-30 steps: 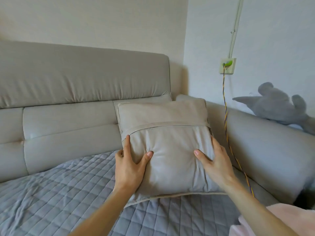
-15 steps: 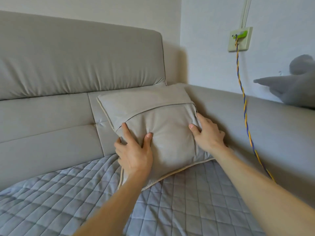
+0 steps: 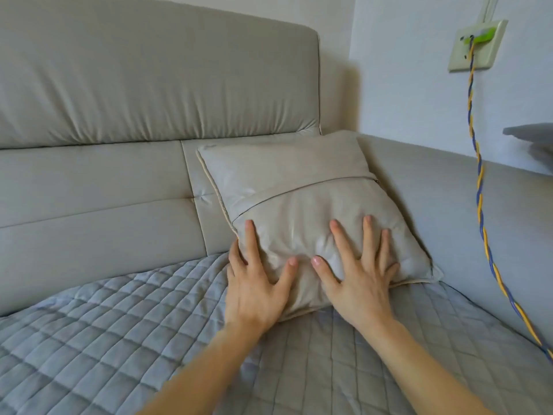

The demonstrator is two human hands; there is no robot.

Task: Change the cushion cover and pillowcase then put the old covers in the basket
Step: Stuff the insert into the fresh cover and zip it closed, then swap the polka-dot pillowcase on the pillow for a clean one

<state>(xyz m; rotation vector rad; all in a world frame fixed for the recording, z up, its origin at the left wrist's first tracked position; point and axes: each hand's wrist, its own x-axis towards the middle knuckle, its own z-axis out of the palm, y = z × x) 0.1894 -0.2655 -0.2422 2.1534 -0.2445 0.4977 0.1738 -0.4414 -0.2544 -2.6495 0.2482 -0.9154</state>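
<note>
A wide grey padded headboard (image 3: 134, 85) fills the back of the view. In front of it lies a bed under a blue-grey quilted cover (image 3: 104, 339) stitched in diamonds. A grey upholstered side panel (image 3: 443, 211) runs along the right edge of the bed and meets the headboard in a corner.

A beige square cushion with a piped edge (image 3: 293, 175) stands tilted in that corner. Its bottom edge sits on the quilted cover, and its back leans against the headboard and the side panel. A zip seam (image 3: 299, 190) crosses its face at a slant.

Both hands lie on the lower half of the cushion, below the seam. The left hand (image 3: 254, 289) is spread flat at the lower left edge, fingers straight and thumb splayed towards the middle. The right hand (image 3: 362, 283) is also flat, just beside it to the right, with fingers fanned upward. The two thumbs nearly meet. Neither hand closes round anything, and the palms press into the fabric, which dimples between them.

A twisted yellow-and-blue cable (image 3: 478, 190) hangs down the wall from a pale wall socket with a green plug (image 3: 478, 46).
</note>
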